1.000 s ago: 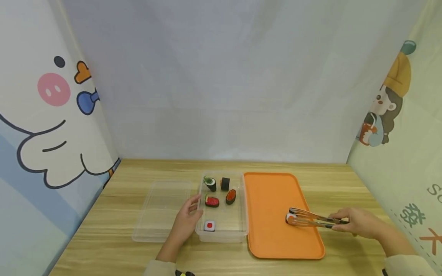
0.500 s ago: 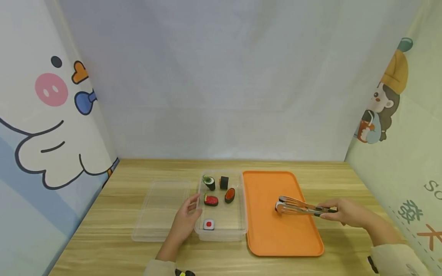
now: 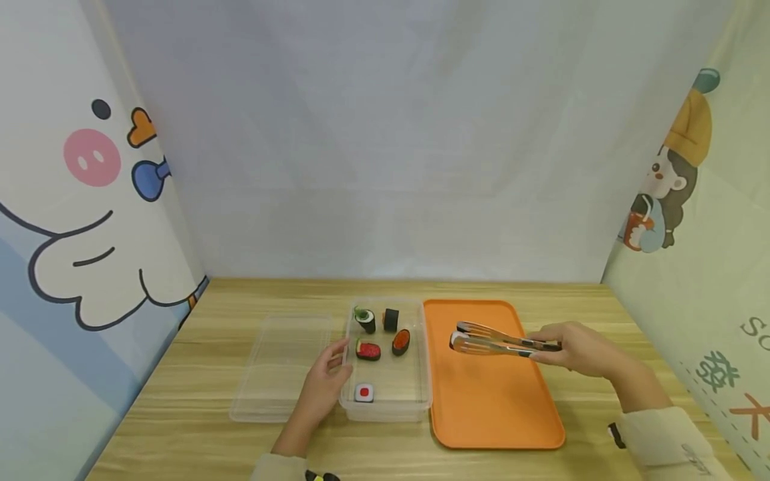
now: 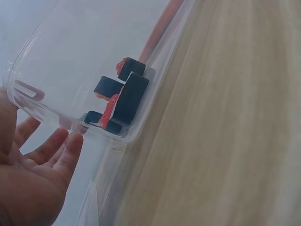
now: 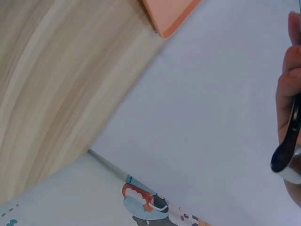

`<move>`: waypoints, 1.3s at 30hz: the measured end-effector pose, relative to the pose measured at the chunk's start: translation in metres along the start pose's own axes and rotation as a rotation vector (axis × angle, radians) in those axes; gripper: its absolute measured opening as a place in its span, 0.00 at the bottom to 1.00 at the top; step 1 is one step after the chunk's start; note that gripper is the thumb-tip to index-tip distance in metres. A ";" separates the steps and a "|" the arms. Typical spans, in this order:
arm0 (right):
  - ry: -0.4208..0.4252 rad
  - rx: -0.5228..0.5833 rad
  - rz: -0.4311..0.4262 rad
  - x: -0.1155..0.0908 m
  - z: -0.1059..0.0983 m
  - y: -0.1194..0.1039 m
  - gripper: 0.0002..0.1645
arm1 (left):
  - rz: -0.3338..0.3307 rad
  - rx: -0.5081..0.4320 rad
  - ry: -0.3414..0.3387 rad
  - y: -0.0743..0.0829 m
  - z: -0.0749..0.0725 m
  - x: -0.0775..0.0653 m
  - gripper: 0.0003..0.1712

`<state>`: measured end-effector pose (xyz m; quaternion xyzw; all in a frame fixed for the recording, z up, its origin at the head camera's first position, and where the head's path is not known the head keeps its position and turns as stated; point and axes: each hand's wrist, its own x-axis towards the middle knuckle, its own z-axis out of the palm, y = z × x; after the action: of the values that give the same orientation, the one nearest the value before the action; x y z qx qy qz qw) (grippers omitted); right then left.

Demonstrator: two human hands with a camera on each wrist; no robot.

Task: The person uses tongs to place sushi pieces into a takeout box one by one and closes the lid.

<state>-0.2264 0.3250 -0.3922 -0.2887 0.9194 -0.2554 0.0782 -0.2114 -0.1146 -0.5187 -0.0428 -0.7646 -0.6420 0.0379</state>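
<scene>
We are seeing a small white-and-dark roll being pinched between the slotted tips of the smooth metal tongs, over the left part of the flat orange tray with its rounded corners. The right hand is closing its fingers and thumb around the tongs' dark handles. Beside the tray, a clear plastic container is holding a white square roll with a red centre, a red-topped piece, an orange-topped oval, a black block and a green-sprigged roll. The left hand is resting loosely spread, lightly bent fingers against the container's side, gripping nothing. A thin translucent lid is lying further left on the streaky wood-grain table.
</scene>
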 end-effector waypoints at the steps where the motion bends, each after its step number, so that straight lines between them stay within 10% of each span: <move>1: 0.008 -0.023 -0.011 0.002 0.000 -0.003 0.26 | 0.001 -0.002 -0.001 0.000 0.000 0.000 0.29; 17: 0.042 -0.119 -0.185 0.042 0.022 -0.049 0.22 | -0.013 -0.011 -0.002 0.008 -0.001 0.000 0.29; 39: -0.042 -0.166 -0.156 0.053 0.045 -0.059 0.26 | 0.020 0.005 0.003 -0.004 -0.001 0.001 0.29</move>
<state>-0.2274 0.2340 -0.4002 -0.3701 0.9103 -0.1776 0.0533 -0.2127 -0.1162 -0.5220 -0.0492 -0.7657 -0.6396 0.0455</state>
